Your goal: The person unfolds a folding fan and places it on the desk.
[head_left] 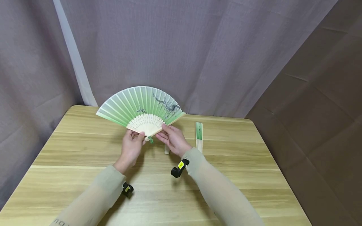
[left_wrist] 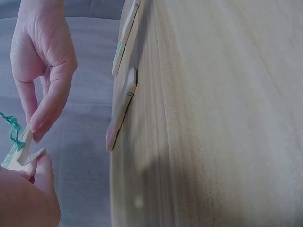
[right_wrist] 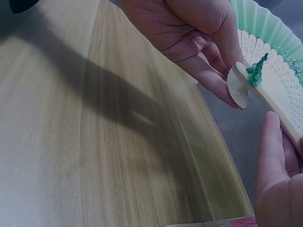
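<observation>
Left hand: your left hand (head_left: pixel 133 146) pinches the spread fan (head_left: pixel 147 106) at its pivot end, thumb and fingers on the ribs.
Right hand: your right hand (head_left: pixel 174 140) grips the same fan by its right guard stick, thumb on the front.
Spread fan: you have it fanned out above the table (head_left: pixel 85 150), near the far edge; green-to-white leaf, dark branch print on the right, pierced pale ribs.
Green cord: the cord (head_left: pixel 151 140) hangs knotted at the pivot, between your hands.
Pink-marked folded fan: this one (head_left: pixel 167 149) lies on the table, partly hidden behind your right hand.
Green folded fan: this one (head_left: pixel 199 135) lies right of it, apart, lower end behind your sleeve (head_left: pixel 220 185).
Backdrop: grey-purple curtain (head_left: pixel 169 47) beyond the table; brown creased sheet (head_left: pixel 305 94) on your right.
</observation>
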A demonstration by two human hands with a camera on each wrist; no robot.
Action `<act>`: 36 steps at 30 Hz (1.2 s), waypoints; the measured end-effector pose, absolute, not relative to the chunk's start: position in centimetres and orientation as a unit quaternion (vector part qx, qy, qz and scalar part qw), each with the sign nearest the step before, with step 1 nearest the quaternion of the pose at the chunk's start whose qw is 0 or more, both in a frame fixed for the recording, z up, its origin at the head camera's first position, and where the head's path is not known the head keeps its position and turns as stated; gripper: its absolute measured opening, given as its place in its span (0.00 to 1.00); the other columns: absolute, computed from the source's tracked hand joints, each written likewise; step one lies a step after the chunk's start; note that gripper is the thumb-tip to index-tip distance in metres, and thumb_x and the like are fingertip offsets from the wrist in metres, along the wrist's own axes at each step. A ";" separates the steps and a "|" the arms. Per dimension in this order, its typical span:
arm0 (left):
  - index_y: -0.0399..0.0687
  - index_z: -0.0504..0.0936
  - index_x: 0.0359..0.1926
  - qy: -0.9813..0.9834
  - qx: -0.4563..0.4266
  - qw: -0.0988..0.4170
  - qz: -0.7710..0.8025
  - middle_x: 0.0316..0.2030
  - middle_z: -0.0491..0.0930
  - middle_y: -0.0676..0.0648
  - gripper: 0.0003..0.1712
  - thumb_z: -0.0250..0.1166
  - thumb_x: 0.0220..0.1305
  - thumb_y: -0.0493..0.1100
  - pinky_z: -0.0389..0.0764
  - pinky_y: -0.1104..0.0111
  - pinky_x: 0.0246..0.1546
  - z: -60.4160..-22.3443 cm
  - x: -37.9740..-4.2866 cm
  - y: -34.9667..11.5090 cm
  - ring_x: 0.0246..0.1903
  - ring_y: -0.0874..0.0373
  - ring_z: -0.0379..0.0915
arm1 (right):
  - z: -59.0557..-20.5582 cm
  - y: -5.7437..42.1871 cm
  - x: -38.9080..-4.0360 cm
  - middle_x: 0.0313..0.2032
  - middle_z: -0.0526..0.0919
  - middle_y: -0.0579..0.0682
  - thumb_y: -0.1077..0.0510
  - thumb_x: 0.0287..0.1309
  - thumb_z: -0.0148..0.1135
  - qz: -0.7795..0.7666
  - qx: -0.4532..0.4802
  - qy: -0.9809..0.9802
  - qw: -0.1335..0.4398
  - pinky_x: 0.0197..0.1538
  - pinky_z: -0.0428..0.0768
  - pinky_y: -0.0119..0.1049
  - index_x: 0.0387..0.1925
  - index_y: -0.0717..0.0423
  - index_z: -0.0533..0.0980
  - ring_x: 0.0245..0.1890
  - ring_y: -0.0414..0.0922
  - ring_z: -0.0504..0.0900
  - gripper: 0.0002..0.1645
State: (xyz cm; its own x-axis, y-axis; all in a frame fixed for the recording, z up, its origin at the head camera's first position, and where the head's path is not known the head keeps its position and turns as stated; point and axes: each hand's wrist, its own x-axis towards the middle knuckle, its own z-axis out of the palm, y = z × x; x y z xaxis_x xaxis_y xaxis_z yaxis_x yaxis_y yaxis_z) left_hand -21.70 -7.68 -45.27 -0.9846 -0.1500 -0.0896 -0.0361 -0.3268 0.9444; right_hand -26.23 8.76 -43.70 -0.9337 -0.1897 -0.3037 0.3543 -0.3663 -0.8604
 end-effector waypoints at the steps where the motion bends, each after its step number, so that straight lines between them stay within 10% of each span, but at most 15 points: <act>1: 0.33 0.62 0.59 -0.578 0.082 0.037 -0.811 0.50 0.70 0.36 0.18 0.52 0.71 0.31 0.81 0.70 0.49 -45.3 -21.7 -7.7 0.50 0.49 0.74 | -43.7 8.8 -26.2 0.44 0.80 0.60 0.56 0.70 0.54 -0.823 0.074 0.539 0.165 0.53 0.81 0.38 0.50 0.66 0.71 0.43 0.49 0.82 0.17; 36: 0.36 0.62 0.58 -0.539 0.109 0.103 -0.829 0.48 0.69 0.39 0.18 0.53 0.72 0.34 0.81 0.67 0.49 -45.0 -21.3 -8.7 0.45 0.54 0.75 | -44.2 8.6 -26.0 0.40 0.79 0.57 0.60 0.68 0.55 -0.842 0.093 0.499 0.184 0.54 0.80 0.38 0.45 0.65 0.70 0.43 0.48 0.83 0.11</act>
